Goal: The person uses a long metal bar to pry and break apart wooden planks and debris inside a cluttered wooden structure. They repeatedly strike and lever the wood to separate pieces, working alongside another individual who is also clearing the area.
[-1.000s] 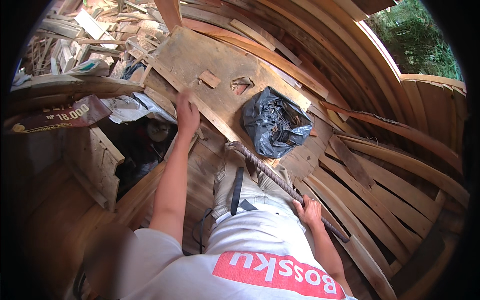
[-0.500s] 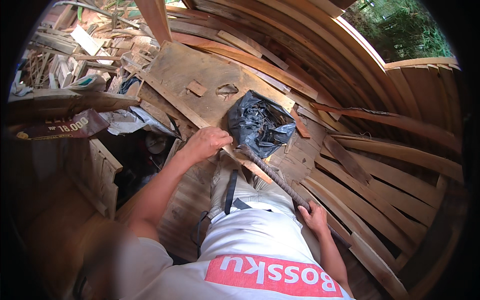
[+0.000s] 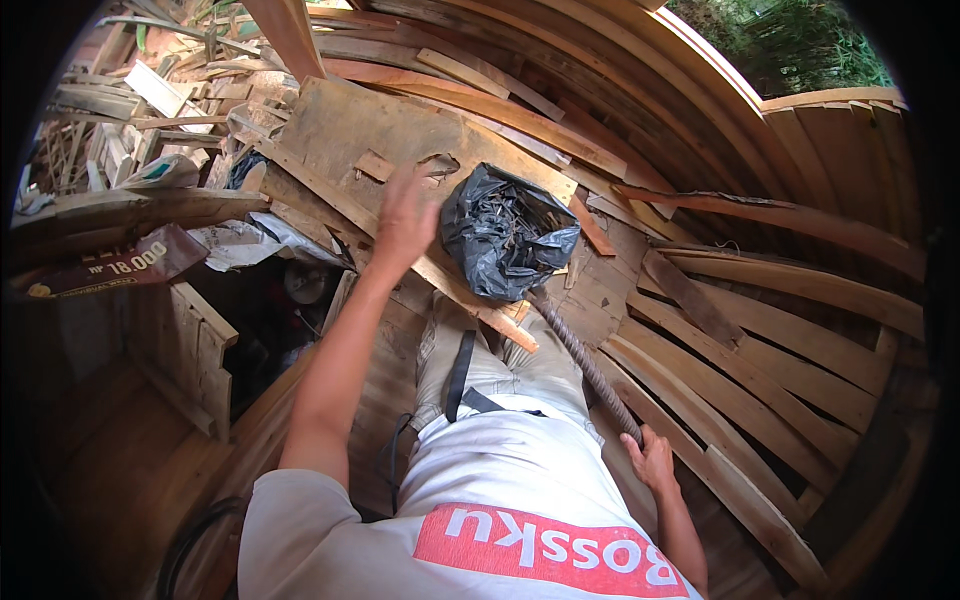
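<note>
My left hand (image 3: 405,225), blurred by motion, is over a long plank (image 3: 345,205), just left of a black plastic bag (image 3: 468,255). Its fingers are too smeared to read. The bag gapes at the top, full of thin dark pieces (image 3: 515,222) that look like nails. My right hand (image 3: 652,460) is wrapped round the lower part of a ribbed steel bar (image 3: 590,370). The bar slants up and left, its far end by the bag's near edge. Across my lap, the plank's splintered near end (image 3: 512,330) sticks out.
Under the bag lies a worn wooden board (image 3: 370,115) with a hole and a small wood block (image 3: 374,166). Loose planks (image 3: 770,370) lie at the right. Scrap wood (image 3: 150,100) is heaped at far left. A dark open box (image 3: 205,340) stands left of my legs.
My left hand has let go of the plank's near part and moved away from me, beside the bag. My right hand and the bar have shifted slightly right and nearer to me.
</note>
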`<state>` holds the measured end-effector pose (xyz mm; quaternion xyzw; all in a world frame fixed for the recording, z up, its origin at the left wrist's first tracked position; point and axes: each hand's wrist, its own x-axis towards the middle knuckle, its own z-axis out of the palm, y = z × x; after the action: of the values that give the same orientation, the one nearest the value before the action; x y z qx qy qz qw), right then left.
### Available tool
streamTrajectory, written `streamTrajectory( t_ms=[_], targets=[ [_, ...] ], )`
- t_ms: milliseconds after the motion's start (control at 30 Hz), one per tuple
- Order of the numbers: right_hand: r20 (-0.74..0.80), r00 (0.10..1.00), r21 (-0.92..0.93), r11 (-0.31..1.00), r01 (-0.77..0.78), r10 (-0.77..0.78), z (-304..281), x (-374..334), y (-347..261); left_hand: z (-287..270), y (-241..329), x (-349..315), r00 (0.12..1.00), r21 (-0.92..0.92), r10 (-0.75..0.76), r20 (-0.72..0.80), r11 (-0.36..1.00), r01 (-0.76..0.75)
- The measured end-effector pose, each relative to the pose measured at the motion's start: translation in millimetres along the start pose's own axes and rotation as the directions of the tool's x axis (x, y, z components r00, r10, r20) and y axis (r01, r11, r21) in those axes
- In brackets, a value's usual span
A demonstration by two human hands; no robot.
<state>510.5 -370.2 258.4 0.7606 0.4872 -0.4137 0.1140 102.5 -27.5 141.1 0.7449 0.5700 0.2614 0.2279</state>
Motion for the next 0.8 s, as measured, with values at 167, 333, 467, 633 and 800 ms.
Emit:
streamTrajectory(
  t_ms=[167, 333, 467, 633, 800],
  targets=[
    [0.167, 0.983, -0.095, 0.994, -0.06, 0.076, -4, -20, -26, 16, -101, -49, 0.875, 0.026, -0.403, -0.268, 0.905, 0.424],
    [0.214, 0.962, -0.272, 0.956, -0.108, 0.17, -19, -27, -72, 32, -114, -60, 0.874, 0.203, -0.437, -0.212, 0.855, 0.477],
    [0.198, 0.962, -0.392, 0.915, -0.098, 0.188, -37, -29, -106, 29, -106, -57, 0.882, 0.262, -0.438, -0.174, 0.843, 0.47],
    [0.157, 0.973, -0.477, 0.876, -0.076, 0.17, -52, -24, -147, 26, -109, -61, 0.886, 0.223, -0.421, -0.195, 0.861, 0.458],
    [0.157, 0.972, -0.498, 0.864, -0.077, 0.177, -51, -15, -173, 27, -118, -57, 0.82, 0.2, -0.507, -0.264, 0.803, 0.561]
  ],
)
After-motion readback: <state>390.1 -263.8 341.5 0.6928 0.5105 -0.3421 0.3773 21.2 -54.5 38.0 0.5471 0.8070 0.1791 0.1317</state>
